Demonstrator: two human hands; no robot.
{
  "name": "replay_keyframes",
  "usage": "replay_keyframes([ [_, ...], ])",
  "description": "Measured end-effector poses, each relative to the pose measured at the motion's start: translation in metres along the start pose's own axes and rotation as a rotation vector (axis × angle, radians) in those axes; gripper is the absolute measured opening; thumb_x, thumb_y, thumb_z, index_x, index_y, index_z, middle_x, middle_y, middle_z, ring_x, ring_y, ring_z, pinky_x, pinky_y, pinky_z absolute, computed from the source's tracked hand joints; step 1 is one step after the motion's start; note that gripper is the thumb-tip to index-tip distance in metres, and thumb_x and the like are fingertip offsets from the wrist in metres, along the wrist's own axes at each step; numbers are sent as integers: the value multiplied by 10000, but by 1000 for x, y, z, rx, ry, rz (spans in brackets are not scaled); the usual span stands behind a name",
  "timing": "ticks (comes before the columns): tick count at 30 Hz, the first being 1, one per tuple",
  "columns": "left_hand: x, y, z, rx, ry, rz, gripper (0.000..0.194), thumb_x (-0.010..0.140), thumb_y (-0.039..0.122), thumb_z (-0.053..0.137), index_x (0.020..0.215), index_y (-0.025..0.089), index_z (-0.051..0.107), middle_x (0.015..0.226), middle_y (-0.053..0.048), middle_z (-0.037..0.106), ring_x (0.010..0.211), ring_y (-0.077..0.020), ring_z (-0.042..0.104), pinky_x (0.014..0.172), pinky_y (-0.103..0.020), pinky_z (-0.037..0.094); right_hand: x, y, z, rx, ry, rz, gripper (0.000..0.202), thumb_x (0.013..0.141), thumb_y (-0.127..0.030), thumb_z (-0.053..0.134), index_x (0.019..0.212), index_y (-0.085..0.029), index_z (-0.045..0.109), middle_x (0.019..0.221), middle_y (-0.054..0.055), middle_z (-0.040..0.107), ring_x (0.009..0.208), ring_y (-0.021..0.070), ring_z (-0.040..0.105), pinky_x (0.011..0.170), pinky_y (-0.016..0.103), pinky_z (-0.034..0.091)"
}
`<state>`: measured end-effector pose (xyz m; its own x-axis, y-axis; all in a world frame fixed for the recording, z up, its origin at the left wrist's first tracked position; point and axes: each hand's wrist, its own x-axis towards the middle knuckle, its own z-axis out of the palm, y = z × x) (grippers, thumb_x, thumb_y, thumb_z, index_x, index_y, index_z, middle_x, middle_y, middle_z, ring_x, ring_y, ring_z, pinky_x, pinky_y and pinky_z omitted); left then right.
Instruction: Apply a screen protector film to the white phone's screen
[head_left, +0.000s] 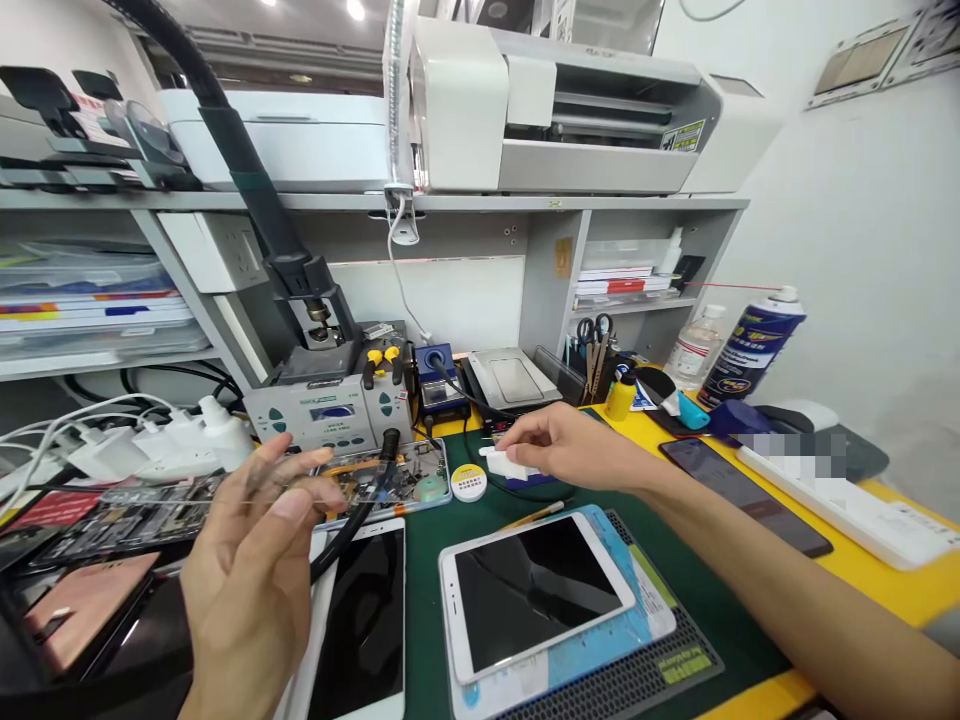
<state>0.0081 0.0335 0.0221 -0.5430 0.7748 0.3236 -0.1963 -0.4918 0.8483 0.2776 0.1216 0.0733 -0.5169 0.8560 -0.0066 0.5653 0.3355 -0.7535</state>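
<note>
Head view: close work at a yellow electronics bench [911, 588].
Left hand [251, 580] pinches a clear sheet [262, 482]; centre, a white-framed tablet [536, 590] lies screen-up on a blue panel [646, 612]. Beyond, the right hand [566, 450] pinches a small white piece [502, 465] above a green mat [424, 600]; farther stands a hot-air station [281, 415].

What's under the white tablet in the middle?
A blue-and-white pad sticks out beneath the tablet; under that, a dark mat, then the green mat. What the tablet covers can't be seen.
</note>
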Motion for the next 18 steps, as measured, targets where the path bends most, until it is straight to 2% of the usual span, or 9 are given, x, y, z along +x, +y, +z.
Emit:
replay_keyframes([
  [7,0,1,-1,-2,8,0,432,813,295,737,1232,218,664,1092,-74,719,764,-174,644,814,-334,518,18,15,21,11,29,-16,266,909,-310,601,1010,-145,784,769,35,712,627,156,572,587,268,427],
  [12,3,-2,-5,6,-24,12,482,798,347,775,1248,220,654,1093,-79,724,762,-170,650,843,-345,526,28,15,31,-45,42,-26,293,932,-299,568,1069,-152,781,861,55,767,661,171,642,633,277,478],
  [18,3,-5,-9,16,-25,5,525,788,370,794,1269,222,645,1094,-79,723,780,-177,653,814,-343,539,28,14,33,-227,96,-17,268,869,-216,603,1015,-135,813,965,129,790,867,276,702,720,325,467],
])
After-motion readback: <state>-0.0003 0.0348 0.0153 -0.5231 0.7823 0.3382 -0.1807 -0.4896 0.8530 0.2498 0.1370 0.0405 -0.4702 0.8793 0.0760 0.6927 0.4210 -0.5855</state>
